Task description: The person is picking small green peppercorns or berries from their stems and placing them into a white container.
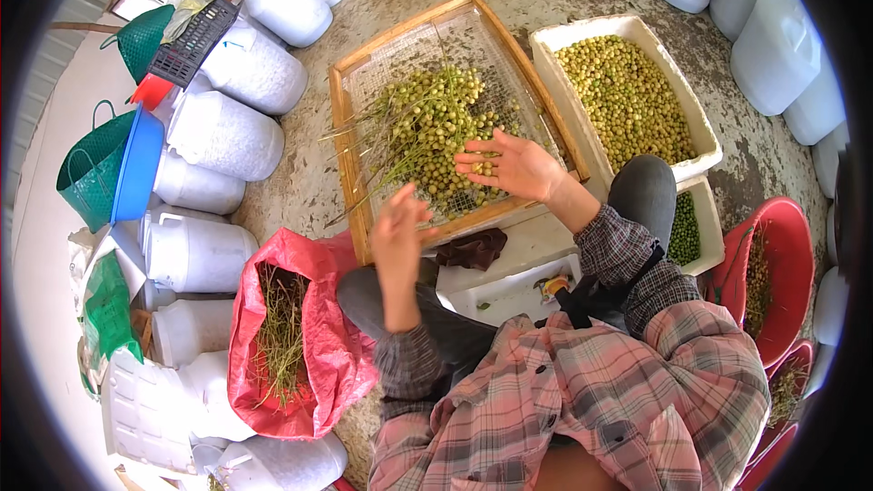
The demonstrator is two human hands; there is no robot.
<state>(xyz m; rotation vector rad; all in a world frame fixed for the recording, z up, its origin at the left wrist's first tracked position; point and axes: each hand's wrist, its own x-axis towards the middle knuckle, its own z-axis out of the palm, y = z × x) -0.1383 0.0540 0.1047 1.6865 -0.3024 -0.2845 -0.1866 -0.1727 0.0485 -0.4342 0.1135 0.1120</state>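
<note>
A wooden-framed wire-mesh sieve lies before me. On its mesh is a heap of round yellow-green fruits, many still on thin green stems. My right hand is over the near right part of the heap, palm turned up and fingers apart. A yellowish fruit shows between its fingers; whether it rests on them or lies beneath is unclear. Above the sieve's near left corner is my left hand, slightly blurred, its fingers loosely bent and apart, with nothing visible in it.
A white foam box of loose yellow-green fruits stands right of the sieve, beside a smaller box of green ones. A red sack of bare stems stands at left. White plastic drums line the left wall; a red basket is at right.
</note>
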